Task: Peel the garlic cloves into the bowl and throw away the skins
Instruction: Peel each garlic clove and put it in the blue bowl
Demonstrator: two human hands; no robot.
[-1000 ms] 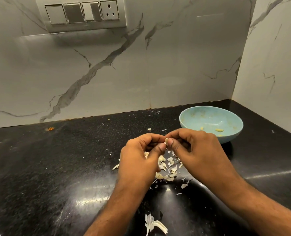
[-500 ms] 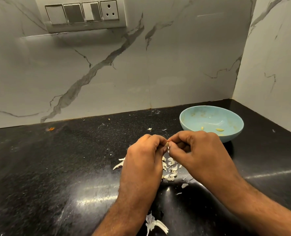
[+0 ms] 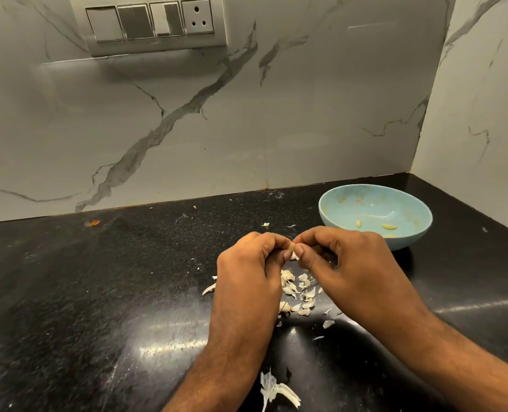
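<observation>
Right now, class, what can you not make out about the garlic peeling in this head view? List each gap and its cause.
- garlic clove: only a tip shows, pinched between left hand and right hand; how much is peeled is hidden.
- skins: part of the pile lies under both hands.
- bowl: right hand covers its near rim, so the clove count is unsure.

This was a home kitchen. A polished black granite countertop met a grey-veined marble backsplash in a corner. Above the countertop, a switch panel sat in the backsplash; garlic skins and a blue bowl lay on it.
</observation>
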